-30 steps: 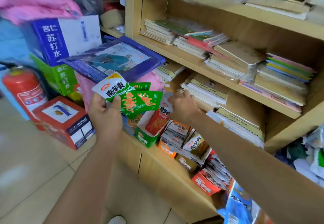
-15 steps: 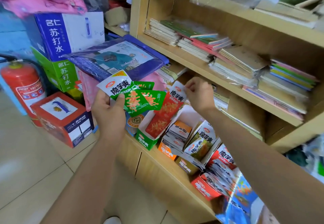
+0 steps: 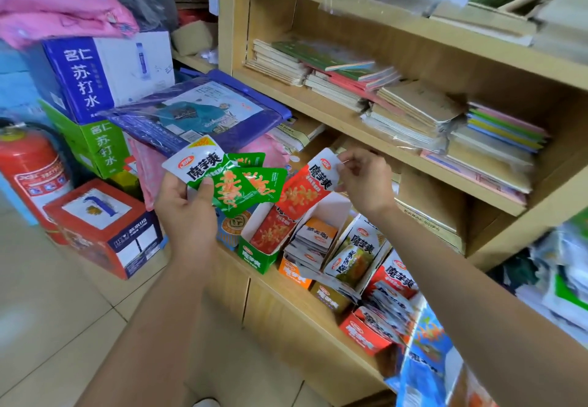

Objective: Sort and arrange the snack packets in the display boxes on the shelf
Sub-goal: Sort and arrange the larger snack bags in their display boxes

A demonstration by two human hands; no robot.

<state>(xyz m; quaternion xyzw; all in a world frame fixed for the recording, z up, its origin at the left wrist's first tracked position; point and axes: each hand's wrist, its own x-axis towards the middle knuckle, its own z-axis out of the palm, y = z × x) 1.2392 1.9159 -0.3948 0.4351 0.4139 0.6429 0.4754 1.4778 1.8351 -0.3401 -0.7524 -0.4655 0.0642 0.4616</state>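
The right hand (image 3: 362, 180) pinches one red packet (image 3: 305, 190) by its white top corner, and the packet hangs just over the green box (image 3: 256, 258). The left hand (image 3: 187, 212) grips four green packets (image 3: 229, 188), spread like a fan, thumb on top. Four display boxes stand in a row on the low ledge of the shelf (image 3: 286, 320) — the green box has red packets in it, the orange box (image 3: 294, 274) a pile of small orange-and-white packets, the brown box (image 3: 331, 300) a yellow-green packet, the red box (image 3: 366, 335) red ones. Piles of notebooks (image 3: 413, 104) lie on the boards above. One red fire extinguisher (image 3: 31, 167) stands on the floor — left of the shelf
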